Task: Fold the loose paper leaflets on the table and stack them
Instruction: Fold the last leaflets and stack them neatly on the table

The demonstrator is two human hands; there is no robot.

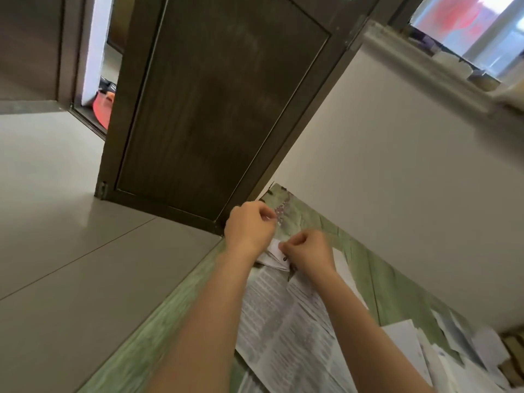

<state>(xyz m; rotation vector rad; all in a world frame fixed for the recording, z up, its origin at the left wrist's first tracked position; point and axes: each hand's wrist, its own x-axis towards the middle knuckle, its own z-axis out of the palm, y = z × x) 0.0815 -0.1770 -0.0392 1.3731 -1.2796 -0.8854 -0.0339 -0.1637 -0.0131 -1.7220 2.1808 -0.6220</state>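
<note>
On green wood-grain table (397,290) | right hand (309,251) pinches folded white leaflet (273,249) | left hand (249,225) curled, grasp unclear

Daylight from window (465,26), motion blur, wide-angle tilt

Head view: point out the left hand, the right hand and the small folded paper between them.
left hand (249,226): head view, back of the hand.
right hand (310,251): head view, back of the hand.
folded paper (272,252): head view, white fold showing between the hands.
</note>
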